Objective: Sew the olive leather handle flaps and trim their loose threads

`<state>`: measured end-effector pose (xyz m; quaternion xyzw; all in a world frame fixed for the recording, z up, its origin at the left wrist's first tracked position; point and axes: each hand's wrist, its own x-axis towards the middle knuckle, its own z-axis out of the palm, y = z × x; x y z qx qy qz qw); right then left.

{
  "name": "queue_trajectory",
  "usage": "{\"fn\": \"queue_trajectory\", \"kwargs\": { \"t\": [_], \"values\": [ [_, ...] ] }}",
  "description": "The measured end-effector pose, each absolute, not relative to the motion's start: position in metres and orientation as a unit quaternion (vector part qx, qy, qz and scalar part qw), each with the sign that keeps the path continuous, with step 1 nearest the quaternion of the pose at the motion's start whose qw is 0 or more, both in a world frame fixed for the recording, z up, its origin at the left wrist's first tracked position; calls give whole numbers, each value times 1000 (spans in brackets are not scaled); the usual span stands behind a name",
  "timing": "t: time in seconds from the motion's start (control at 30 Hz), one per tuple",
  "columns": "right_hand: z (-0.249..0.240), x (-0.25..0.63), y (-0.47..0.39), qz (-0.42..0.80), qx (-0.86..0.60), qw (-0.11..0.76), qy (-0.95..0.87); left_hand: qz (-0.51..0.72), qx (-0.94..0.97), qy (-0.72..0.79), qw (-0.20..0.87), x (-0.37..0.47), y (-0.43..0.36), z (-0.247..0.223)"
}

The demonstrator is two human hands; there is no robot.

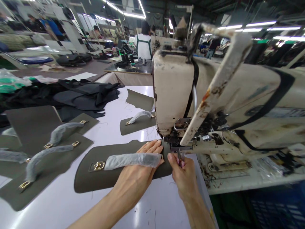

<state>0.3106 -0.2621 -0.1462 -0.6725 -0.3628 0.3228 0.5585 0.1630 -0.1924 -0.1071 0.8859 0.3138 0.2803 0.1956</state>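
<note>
Olive-brown panel (108, 178) under flat left hand (135, 176), right hand (185, 174) tight round snips (180, 159), white tabletop (164, 203) along near edge.

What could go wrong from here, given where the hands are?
The left hand lies on the grey panel, fingertips near the sewing machine's stitching area; they might get caught if it ran.
The right hand grips what look like snips close to the panel's end, so a slip could nick it.
The left hand reaches under the wrapped handle and might tug it.
</note>
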Motion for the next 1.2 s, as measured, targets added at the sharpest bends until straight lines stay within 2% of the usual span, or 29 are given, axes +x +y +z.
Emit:
{"fn": "queue_trajectory", "kwargs": {
  "t": [0.27, 0.5, 0.67, 0.8, 1.0, 1.2],
  "values": [
    [-142, 312, -249, 323, -679, 566, -337, 307, 832, 361, 287, 172, -186, -98],
    [-140, 312, -242, 329, -652, 595, -336, 280, 872, 339, 217, 170, -175, -99],
    [-138, 314, -243, 347, -655, 578, -342, 260, 888, 327, 192, 172, -166, -94],
    [-139, 316, -253, 378, -651, 555, -355, 265, 868, 346, 240, 174, -160, -90],
    [-147, 308, -270, 375, -637, 561, -371, 396, 728, 394, 397, 178, -151, -90],
    [-147, 302, -270, 392, -632, 564, -360, 345, 777, 396, 347, 181, -149, -93]
  ]
}}
